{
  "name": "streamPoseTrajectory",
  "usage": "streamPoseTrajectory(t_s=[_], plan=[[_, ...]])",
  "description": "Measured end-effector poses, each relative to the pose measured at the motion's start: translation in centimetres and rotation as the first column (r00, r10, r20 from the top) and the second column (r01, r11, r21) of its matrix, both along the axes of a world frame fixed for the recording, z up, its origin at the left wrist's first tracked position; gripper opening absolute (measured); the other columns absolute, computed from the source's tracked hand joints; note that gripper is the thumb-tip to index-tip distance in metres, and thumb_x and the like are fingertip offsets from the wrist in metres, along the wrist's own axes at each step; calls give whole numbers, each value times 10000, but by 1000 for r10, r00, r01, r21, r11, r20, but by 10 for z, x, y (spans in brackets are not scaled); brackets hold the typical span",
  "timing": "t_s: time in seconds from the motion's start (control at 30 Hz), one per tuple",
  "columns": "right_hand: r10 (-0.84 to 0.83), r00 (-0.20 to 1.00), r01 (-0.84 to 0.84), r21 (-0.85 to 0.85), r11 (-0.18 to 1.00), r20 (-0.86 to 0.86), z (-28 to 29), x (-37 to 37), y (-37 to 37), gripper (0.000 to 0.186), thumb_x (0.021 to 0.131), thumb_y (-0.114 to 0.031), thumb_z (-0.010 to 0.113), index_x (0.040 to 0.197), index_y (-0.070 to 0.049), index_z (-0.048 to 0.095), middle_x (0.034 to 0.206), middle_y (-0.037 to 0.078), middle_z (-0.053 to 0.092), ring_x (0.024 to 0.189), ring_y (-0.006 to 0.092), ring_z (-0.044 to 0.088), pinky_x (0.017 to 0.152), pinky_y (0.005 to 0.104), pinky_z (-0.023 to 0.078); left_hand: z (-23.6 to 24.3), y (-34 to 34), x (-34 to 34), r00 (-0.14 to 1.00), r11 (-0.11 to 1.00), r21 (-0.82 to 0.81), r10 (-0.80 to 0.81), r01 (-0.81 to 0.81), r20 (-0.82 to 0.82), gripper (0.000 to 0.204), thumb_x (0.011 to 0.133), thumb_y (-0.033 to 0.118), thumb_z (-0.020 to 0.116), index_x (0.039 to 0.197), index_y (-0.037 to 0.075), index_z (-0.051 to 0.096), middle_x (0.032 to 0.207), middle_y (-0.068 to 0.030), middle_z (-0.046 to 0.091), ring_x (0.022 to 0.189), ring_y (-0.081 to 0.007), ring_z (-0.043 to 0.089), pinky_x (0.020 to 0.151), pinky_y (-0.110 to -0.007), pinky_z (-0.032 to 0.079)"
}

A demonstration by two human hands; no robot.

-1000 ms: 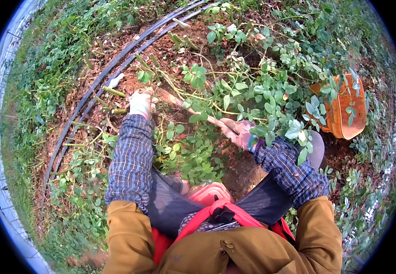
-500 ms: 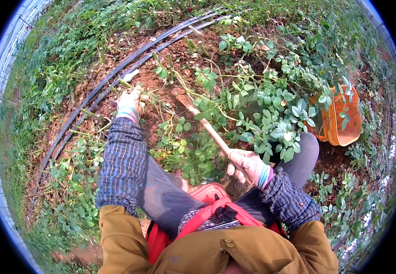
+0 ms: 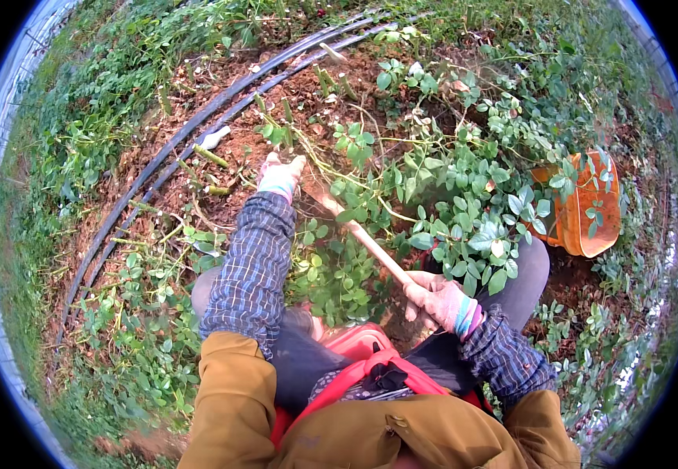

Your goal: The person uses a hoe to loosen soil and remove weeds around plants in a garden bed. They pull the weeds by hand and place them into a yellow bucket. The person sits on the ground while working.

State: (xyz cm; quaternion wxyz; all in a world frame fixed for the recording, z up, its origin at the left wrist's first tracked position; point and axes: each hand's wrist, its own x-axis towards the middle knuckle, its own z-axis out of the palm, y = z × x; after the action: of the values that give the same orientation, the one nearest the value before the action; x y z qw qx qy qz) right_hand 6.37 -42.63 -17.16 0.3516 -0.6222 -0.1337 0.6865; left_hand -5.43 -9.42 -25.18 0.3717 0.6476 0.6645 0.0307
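My left hand (image 3: pixel 280 176), in a pale glove, is reached forward among thorny-looking stems at centre, fingers curled; what they grip is hidden. My right hand (image 3: pixel 437 301), also gloved, is closed on the lower end of a wooden-handled tool (image 3: pixel 373 247) that slants up-left to the reddish soil just right of my left hand; its head is partly hidden. Leafy branches (image 3: pixel 464 195) spread right of the tool, with more foliage beneath it. Cut green stubs (image 3: pixel 211 156) stand left of my left hand.
Two dark hoses (image 3: pixel 163 156) curve along the bed at upper left, a white object (image 3: pixel 214 137) beside them. An orange plastic container (image 3: pixel 589 207) lies at right behind leaves. A red seat (image 3: pixel 355 336) shows between my bent legs. Pale sheeting runs along the far left rim.
My left hand moved right from the cut stubs toward the tool's far end since the middle frame. My right hand moved down and right over the last second, keeping hold of the handle.
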Motion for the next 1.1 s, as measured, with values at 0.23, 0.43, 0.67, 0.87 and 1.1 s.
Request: streamPoseTrajectory(t_s=[0.23, 0.43, 0.67, 0.87, 1.1], plan=[[72, 997, -72, -10, 997, -22, -16, 2, 4, 462, 939, -295, 469, 1349, -97, 389, 665, 0, 565, 367, 71, 393, 326, 227, 285, -64, 24, -21, 917, 975, 40, 191, -219, 351, 610, 762, 248, 719, 1219, -80, 484, 1046, -156, 610, 873, -237, 572, 759, -381, 463], [30, 998, -31, -29, 999, -49, -14, 5, -4, 432, 940, -294, 483, 1324, -106, 419, 665, 1, 563, 364, 72, 384, 327, 226, 284, -37, 16, -38, 691, 924, -228, 381, -308, 614, 191, 811, 111, 693, 937, 34, 571, 715, -45, 590, 454, -139, 500, 358, -267, 365], [-268, 690, 300, -72, 951, -672, -5, 2, -14, 346, 959, -248, 478, 1244, -53, 493, 662, 16, 574, 361, 65, 360, 319, 217, 275, 25, 22, -78, 445, 896, -374, 443, -238, 778, 89, 839, 115, 611, 926, 121, 623, 819, 8, 621, 557, -93, 528, 441, -237, 430], [-445, 630, 436, -184, 881, -637, 16, -39, -1, 304, 979, -231, 450, 1209, -44, 520, 683, 8, 583, 372, 49, 336, 322, 206, 270, 80, 10, -103, 265, 921, -257, 336, -292, 904, 124, 860, 147, 600, 976, 113, 625, 667, 50, 506, 501, -76, 464, 393, -210, 359], [-474, 825, 490, -28, 871, -308, -5, -88, 50, 308, 931, -238, 551, 1203, -95, 538, 703, 29, 595, 420, 71, 399, 353, 225, 302, 86, 7, -131, 139, 899, -306, 362, -312, 922, 113, 939, 235, 479, 961, 141, 538, 691, 51, 513, 456, -58, 432, 361, -211, 349]])
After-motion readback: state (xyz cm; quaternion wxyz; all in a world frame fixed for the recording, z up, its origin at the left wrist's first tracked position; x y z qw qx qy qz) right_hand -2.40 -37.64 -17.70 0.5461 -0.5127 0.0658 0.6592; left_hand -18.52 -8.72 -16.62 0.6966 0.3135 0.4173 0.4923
